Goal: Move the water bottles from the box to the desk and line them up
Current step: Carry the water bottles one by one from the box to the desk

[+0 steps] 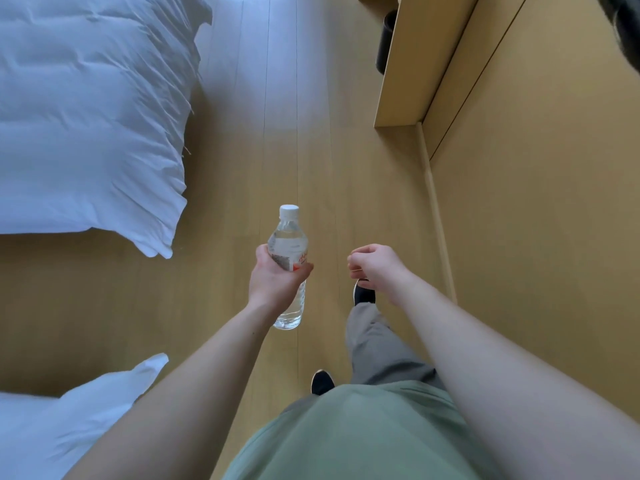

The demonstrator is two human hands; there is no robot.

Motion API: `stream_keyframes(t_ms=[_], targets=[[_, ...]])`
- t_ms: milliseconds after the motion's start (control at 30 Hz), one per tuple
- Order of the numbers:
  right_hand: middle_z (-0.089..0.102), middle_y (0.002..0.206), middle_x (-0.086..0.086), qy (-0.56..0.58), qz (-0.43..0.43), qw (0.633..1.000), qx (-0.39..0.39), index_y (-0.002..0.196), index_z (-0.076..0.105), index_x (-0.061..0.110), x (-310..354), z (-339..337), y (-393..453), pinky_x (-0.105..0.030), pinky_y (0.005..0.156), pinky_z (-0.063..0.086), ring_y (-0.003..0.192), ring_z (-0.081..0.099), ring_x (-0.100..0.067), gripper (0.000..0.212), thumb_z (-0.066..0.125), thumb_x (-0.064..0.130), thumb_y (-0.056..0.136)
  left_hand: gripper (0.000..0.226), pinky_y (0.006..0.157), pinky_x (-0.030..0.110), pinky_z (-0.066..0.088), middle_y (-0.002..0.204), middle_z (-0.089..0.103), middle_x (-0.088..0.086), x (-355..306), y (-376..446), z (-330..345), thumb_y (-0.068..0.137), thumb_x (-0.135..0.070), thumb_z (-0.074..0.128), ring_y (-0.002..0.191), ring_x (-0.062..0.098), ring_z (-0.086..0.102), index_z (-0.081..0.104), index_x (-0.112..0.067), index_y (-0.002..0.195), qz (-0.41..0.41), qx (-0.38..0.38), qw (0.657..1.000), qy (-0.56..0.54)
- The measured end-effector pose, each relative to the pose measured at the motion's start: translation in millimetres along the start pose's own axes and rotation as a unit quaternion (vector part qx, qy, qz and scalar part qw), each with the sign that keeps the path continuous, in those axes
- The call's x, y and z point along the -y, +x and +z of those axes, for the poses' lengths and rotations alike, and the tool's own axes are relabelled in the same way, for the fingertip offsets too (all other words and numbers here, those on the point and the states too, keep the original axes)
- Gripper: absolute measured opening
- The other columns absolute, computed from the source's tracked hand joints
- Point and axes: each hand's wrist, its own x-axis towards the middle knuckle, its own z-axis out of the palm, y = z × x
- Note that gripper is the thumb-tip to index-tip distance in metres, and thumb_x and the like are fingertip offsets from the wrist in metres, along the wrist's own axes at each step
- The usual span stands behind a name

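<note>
A clear water bottle (289, 244) with a white cap and a white-and-red label is upright in mid-air over the wooden floor. My left hand (273, 277) grips it around the middle, fingers wrapped over the label. My right hand (375, 268) hangs beside it to the right, fingers curled inward and holding nothing. The box is not in view. A wooden desk edge (401, 74) shows at the upper right.
A bed with a white duvet (90, 112) fills the upper left, and a second white duvet (69, 420) lies at the lower left. Wooden wall panels (540, 202) run along the right. A black bin (386, 43) stands under the desk. My feet are on the floor strip between.
</note>
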Motion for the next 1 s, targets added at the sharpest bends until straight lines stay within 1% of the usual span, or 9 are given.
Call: stream_keyframes(t_ms=[100,233,367,467,567,700,867,1000], targets=[[0.069,0.098,-0.004,-0.004,-0.001,1.0,0.005,0.111,0.064,0.012,39,-19,35,-0.038,0.091,0.056,0.083,0.067,-0.016,0.021,0.059,0.013,0.091,0.06,0.086,0.042,0.055,0.1,0.063,-0.012,-36,39,12,0.077,-0.037,0.081,0.092,0.013,0.065,0.043,-0.026,0.123,-0.004,-0.009,1.0,0.0],[0.07,0.098,-0.003,-0.013,-0.003,1.0,0.017,0.108,0.065,0.014,90,-46,81,-0.036,0.087,0.057,0.083,0.068,-0.015,0.019,0.059,0.014,0.09,0.059,0.08,0.038,0.053,0.099,0.063,-0.014,-88,88,30,0.076,-0.037,0.081,0.089,0.007,0.064,0.043,-0.028,0.12,-0.002,-0.015,1.0,0.001],[0.071,0.098,-0.003,-0.025,-0.009,0.999,0.026,0.107,0.065,0.015,141,-75,124,-0.037,0.087,0.058,0.082,0.069,-0.014,0.018,0.06,0.016,0.09,0.059,0.076,0.037,0.054,0.099,0.064,-0.011,-141,132,51,0.076,-0.037,0.081,0.089,0.011,0.066,0.044,-0.027,0.12,-0.004,-0.017,1.0,-0.003],[0.07,0.096,-0.003,-0.026,-0.01,0.999,0.023,0.105,0.064,0.015,174,-93,154,-0.036,0.087,0.057,0.08,0.068,-0.014,0.016,0.06,0.015,0.09,0.058,0.072,0.033,0.052,0.099,0.064,-0.012,-174,160,63,0.076,-0.037,0.081,0.089,0.01,0.066,0.044,-0.027,0.121,0.006,-0.013,1.0,-0.004],[0.07,0.097,-0.005,-0.023,-0.009,0.999,0.025,0.105,0.064,0.015,201,-105,178,-0.038,0.088,0.058,0.081,0.068,-0.015,0.016,0.06,0.015,0.09,0.057,0.07,0.03,0.052,0.099,0.064,-0.011,-199,186,71,0.077,-0.037,0.081,0.088,0.009,0.066,0.044,-0.028,0.12,0.012,-0.005,1.0,-0.003],[0.072,0.101,-0.007,-0.023,-0.007,0.999,0.021,0.104,0.064,0.015,239,-114,212,-0.038,0.089,0.059,0.086,0.069,-0.017,0.014,0.06,0.016,0.091,0.056,0.073,0.032,0.055,0.099,0.064,-0.01,-232,231,76,0.078,-0.036,0.081,0.088,0.01,0.066,0.044,-0.028,0.119,0.02,0.003,1.0,-0.002],[0.07,0.093,-0.005,-0.01,-0.004,1.0,0.013,0.101,0.063,0.016,293,-113,258,-0.04,0.09,0.058,0.08,0.067,-0.016,0.012,0.059,0.014,0.09,0.057,0.072,0.031,0.055,0.098,0.064,-0.01,-269,299,72,0.077,-0.036,0.081,0.088,0.01,0.066,0.044,-0.027,0.12,0.034,0.01,0.999,0.008],[0.07,0.092,-0.005,-0.001,-0.004,1.0,-0.006,0.106,0.065,0.013,346,-108,298,-0.038,0.089,0.058,0.078,0.066,-0.014,0.018,0.059,0.012,0.089,0.059,0.068,0.027,0.05,0.098,0.063,-0.013,-304,365,63,0.077,-0.036,0.083,0.088,0.006,0.064,0.044,-0.027,0.12,0.046,0.027,0.999,0.006]])
